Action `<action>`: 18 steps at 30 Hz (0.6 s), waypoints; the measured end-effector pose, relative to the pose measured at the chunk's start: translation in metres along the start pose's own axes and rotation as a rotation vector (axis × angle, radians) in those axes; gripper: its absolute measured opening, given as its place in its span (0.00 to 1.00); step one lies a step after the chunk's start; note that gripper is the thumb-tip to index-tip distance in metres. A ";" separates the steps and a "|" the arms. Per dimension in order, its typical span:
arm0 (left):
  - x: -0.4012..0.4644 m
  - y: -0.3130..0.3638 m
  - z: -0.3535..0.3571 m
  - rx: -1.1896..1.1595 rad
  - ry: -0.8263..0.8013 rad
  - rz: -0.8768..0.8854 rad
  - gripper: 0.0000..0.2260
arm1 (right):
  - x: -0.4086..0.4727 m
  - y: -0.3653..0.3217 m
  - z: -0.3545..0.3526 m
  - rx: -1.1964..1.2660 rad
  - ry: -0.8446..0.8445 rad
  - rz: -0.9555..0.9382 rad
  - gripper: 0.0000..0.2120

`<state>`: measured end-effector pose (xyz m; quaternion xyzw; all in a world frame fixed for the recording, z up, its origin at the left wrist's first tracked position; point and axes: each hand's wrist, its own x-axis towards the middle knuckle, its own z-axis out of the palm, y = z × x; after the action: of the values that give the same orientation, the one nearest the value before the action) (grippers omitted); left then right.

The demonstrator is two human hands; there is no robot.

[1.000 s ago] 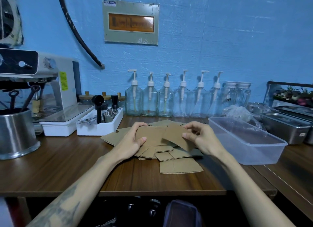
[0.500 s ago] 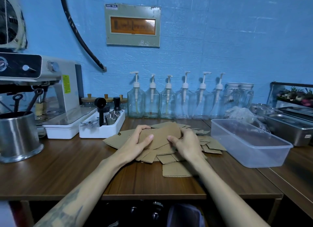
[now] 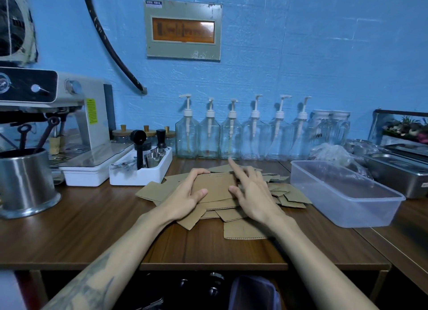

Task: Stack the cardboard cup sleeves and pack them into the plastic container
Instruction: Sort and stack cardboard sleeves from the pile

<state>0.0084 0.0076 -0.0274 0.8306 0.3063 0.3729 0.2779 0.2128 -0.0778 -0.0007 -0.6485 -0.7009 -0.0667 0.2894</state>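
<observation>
A loose pile of flat brown cardboard cup sleeves [image 3: 240, 228] lies in the middle of the wooden table. On top of the pile sits a small squared-up stack of sleeves [image 3: 216, 187]. My left hand [image 3: 187, 194] grips the stack's left end, thumb on top. My right hand [image 3: 252, 194] rests at its right end with the fingers spread and the index finger lifted. The clear plastic container [image 3: 342, 194] stands empty to the right of the pile.
An espresso machine [image 3: 69, 115] and a steel canister [image 3: 25, 182] stand at the left. A white tray of barista tools [image 3: 141, 170] sits behind the pile. Several glass pump bottles [image 3: 231, 136] line the wall. Steel pans [image 3: 398, 173] stand at the far right.
The loose sleeve in my right hand has been laid flat on the stack. My right hand has opened and its index finger has lifted. My left hand has stayed on the stack.
</observation>
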 end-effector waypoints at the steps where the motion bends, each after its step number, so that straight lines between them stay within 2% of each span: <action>1: 0.000 0.000 0.000 0.011 -0.006 0.004 0.18 | 0.000 0.000 0.000 -0.038 -0.005 -0.054 0.29; 6: 0.000 0.000 0.001 0.057 -0.029 -0.005 0.18 | 0.002 0.005 -0.001 -0.120 0.033 -0.143 0.24; 11: -0.001 0.001 0.003 0.076 -0.026 0.011 0.17 | 0.003 0.003 0.001 0.093 0.050 -0.084 0.21; 18: -0.001 0.003 0.005 0.084 -0.024 -0.042 0.21 | 0.001 0.006 0.005 0.176 0.107 -0.078 0.21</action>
<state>0.0131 0.0033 -0.0286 0.8393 0.3358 0.3437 0.2541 0.2168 -0.0738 -0.0055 -0.5881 -0.7125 -0.0505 0.3793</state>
